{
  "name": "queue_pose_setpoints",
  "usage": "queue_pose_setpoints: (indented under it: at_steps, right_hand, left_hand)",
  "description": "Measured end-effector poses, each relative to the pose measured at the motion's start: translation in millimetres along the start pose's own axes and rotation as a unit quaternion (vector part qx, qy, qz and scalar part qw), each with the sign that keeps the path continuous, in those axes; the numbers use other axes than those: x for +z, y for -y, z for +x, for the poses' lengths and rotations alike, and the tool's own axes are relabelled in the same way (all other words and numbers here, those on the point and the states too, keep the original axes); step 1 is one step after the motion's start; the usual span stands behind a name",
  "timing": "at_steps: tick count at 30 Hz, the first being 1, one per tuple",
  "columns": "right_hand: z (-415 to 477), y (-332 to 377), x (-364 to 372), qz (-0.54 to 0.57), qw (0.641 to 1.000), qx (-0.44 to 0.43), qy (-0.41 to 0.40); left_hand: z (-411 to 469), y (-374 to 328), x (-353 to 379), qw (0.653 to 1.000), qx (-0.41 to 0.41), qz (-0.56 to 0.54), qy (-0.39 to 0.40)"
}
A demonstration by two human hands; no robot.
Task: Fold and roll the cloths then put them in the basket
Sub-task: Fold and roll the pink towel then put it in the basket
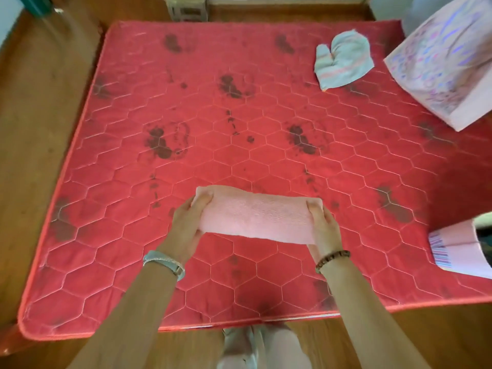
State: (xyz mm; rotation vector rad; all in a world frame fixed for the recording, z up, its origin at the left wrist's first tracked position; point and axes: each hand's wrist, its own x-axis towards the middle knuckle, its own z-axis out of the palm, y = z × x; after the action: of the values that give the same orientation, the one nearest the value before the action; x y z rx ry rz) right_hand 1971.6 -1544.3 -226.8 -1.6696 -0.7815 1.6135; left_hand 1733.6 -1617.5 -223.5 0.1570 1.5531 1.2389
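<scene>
A pink folded cloth (255,213) hangs just above the red quilted mattress (239,134), near its front middle. My left hand (186,225) grips the cloth's left end, thumb on top. At the right end my right hand (323,227) grips it the same way. A light blue cloth (342,62) lies crumpled at the mattress's back right. No basket shows in the view.
A large pink patterned pillow or bag (447,62) leans at the back right corner. Another pink cloth with a striped edge (458,249) lies at the right edge. Wooden floor (32,129) surrounds the mattress. A pale box (186,8) stands beyond the far edge.
</scene>
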Motion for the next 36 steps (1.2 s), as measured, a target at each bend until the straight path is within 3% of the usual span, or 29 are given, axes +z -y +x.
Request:
queue_pose_setpoints:
  at_steps: [6, 15, 24, 36]
  right_hand:
    - [-41, 40, -45, 0.058, 0.997, -0.035, -0.046]
    - [-80, 60, -142, 0.117, 0.984, -0.055, -0.123]
    - [-116, 54, -289, 0.144, 0.967, -0.087, -0.189]
    - [-161, 31, -447, 0.133, 0.974, -0.123, -0.139]
  left_hand:
    - [-42, -37, 47, 0.994, 0.037, 0.017, 0.103]
    - [-88, -42, 140, 0.975, 0.055, 0.095, 0.191]
    - [-154, 19, 256, 0.950, 0.034, 0.130, 0.280]
    - [-184, 119, 370, 0.940, -0.009, 0.157, 0.302]
